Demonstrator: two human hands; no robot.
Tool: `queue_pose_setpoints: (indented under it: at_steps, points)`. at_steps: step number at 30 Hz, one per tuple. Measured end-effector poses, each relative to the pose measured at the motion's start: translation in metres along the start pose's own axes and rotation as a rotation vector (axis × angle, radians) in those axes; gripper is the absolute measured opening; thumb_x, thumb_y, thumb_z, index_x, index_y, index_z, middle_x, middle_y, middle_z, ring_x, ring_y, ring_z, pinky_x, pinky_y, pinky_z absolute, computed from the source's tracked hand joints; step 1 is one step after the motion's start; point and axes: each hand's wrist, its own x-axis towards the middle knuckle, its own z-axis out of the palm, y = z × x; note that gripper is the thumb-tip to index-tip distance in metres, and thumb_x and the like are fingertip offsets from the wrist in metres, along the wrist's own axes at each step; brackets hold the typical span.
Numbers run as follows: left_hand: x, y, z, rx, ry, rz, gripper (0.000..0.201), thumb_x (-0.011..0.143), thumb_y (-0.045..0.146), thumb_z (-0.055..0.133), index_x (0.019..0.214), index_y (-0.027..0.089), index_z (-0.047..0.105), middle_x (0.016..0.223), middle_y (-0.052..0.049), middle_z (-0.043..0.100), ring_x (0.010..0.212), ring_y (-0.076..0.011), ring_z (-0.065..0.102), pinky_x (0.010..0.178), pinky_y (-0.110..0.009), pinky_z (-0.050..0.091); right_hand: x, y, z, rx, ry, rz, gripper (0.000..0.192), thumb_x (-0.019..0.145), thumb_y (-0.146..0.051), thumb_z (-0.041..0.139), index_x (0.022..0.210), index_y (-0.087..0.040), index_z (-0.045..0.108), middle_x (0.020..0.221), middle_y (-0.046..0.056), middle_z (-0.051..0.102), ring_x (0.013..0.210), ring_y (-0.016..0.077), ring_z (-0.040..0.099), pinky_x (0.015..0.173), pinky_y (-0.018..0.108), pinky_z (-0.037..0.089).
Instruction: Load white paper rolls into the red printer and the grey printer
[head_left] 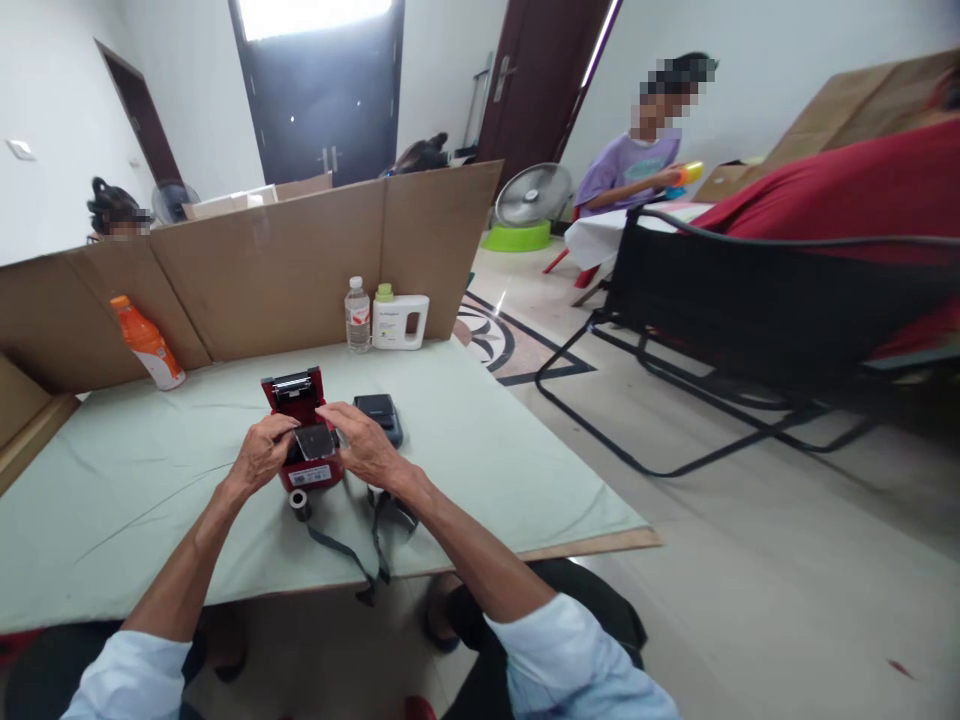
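A small red printer-like device (315, 474) with a white label on its front stands on the table, its lid (294, 388) raised. My left hand (264, 452) and my right hand (363, 440) hold a dark roll (315, 441) from either side, over the open device. The fingers of both hands are closed around its ends, and the device's inside is partly hidden. In front of it stands a small dark roll with a pale hollow core (299, 504). Dark ribbon strips (341, 548) lie tangled beside that, towards the table's front edge.
A dark handheld device (379, 415) lies just beyond my right hand. An orange bottle (150, 345), a clear bottle (358, 318) and a white jug (400, 322) stand by the cardboard screen (285, 265). To the right are a folding chair (750, 320) and other people.
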Motion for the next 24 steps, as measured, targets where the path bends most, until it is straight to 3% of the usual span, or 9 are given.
queue_pose_setpoints:
  at_steps: [4, 8, 13, 17, 24]
  points:
    - [0.005, -0.003, -0.005, -0.064, -0.034, -0.108, 0.026, 0.091, 0.027, 0.056, 0.097, 0.018, 0.079, 0.094, -0.006, 0.079, 0.087, -0.0205, 0.070, 0.084, -0.032, 0.056, 0.025, -0.005, -0.002, 0.067, -0.055, 0.037, 0.034, 0.086, -0.010, 0.065, 0.115, -0.022, 0.077, 0.112, 0.008, 0.076, 0.100, 0.0216, 0.070, 0.091, 0.034, 0.053]
    - [0.007, -0.010, -0.007, -0.081, -0.070, -0.163, 0.027, 0.082, 0.031, 0.069, 0.103, 0.018, 0.079, 0.094, -0.005, 0.079, 0.085, -0.0205, 0.068, 0.081, -0.032, 0.055, 0.048, -0.005, -0.004, 0.127, -0.069, 0.124, 0.018, 0.090, -0.018, 0.063, 0.094, -0.019, 0.081, 0.089, 0.004, 0.077, 0.079, 0.0178, 0.066, 0.075, 0.027, 0.047]
    - [0.013, -0.012, -0.009, -0.050, -0.138, -0.215, 0.030, 0.079, 0.030, 0.071, 0.104, 0.016, 0.081, 0.084, -0.002, 0.078, 0.077, -0.0204, 0.068, 0.074, -0.029, 0.053, 0.069, -0.009, -0.007, 0.199, -0.068, 0.128, 0.019, 0.089, -0.024, 0.060, 0.081, -0.015, 0.075, 0.069, -0.002, 0.064, 0.067, 0.0135, 0.054, 0.065, 0.024, 0.039]
    - [0.018, -0.015, -0.008, -0.019, -0.168, -0.237, 0.027, 0.079, 0.026, 0.069, 0.101, 0.018, 0.082, 0.080, 0.000, 0.078, 0.074, -0.0203, 0.068, 0.071, -0.028, 0.052, 0.081, -0.018, -0.012, 0.251, -0.087, 0.117, 0.027, 0.088, -0.031, 0.056, 0.067, -0.016, 0.062, 0.060, -0.004, 0.050, 0.060, 0.0116, 0.046, 0.057, 0.023, 0.033]
    - [0.017, -0.022, -0.005, -0.082, -0.150, -0.221, 0.029, 0.080, 0.025, 0.067, 0.105, 0.019, 0.081, 0.091, -0.001, 0.080, 0.084, -0.0231, 0.071, 0.077, -0.031, 0.054, 0.090, -0.033, -0.021, 0.374, -0.086, 0.120, 0.033, 0.086, -0.046, 0.055, 0.067, -0.018, 0.056, 0.059, -0.004, 0.047, 0.057, 0.0118, 0.048, 0.053, 0.022, 0.033]
